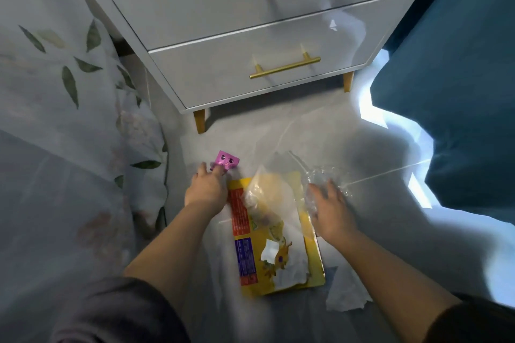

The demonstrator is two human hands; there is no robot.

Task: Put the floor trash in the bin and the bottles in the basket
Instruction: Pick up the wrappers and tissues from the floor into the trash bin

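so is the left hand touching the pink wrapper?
Touching. Head view: left hand, fingers on near edge of pink wrapper, no gap.

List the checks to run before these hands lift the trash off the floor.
1. Left hand gripping the pink wrapper: fingertips reach its lower edge, pinch unclear. Cannot tell.
2. Right hand gripping the clear plastic: fingers spread over it, not closed. Not ok.
3. Yellow packet free to lift: a clear bag lies on top. Not ok.
4. Tissue reachable: lies bare by the packet's corner. Ok.
5. Bin in sight: not in view. Cannot tell.
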